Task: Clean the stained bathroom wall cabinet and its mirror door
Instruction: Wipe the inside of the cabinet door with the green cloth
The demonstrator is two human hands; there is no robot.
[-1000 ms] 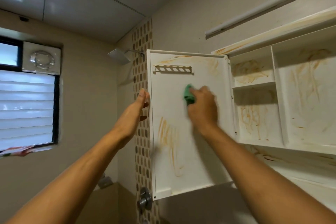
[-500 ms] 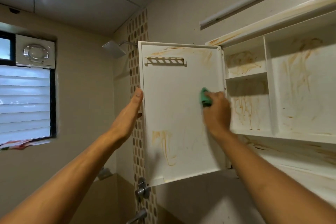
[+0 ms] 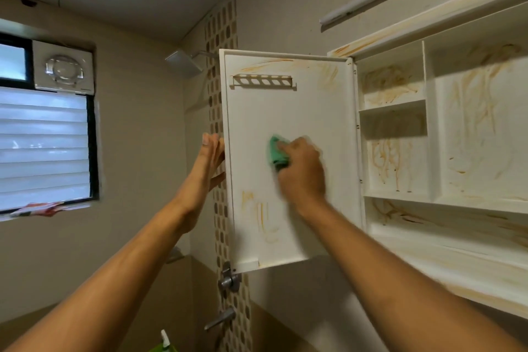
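Green bunched cloth (image 3: 276, 153) sat gripped in the curled fingers of the right hand (image 3: 303, 171), pressed to the open white stained cabinet door (image 3: 300, 111). The left hand (image 3: 207, 163), fingers straight and together, braced the door's free edge. Right of the cloth-holding fingers, the white wall cabinet (image 3: 428, 123) showed orange-brown streaks.

A louvred window (image 3: 43, 146) is seen at left, an exhaust fan (image 3: 63, 67) mounted above it. A shower head (image 3: 183, 61) is fixed beside a mosaic tile strip (image 3: 221, 31).

Door face (image 3: 308, 111) free below the slotted rack (image 3: 264, 81) jutting near its top, except mid-panel where right hand (image 3: 303, 171) grips the cloth (image 3: 275, 153). Left hand (image 3: 210, 160) occupies the outer edge.
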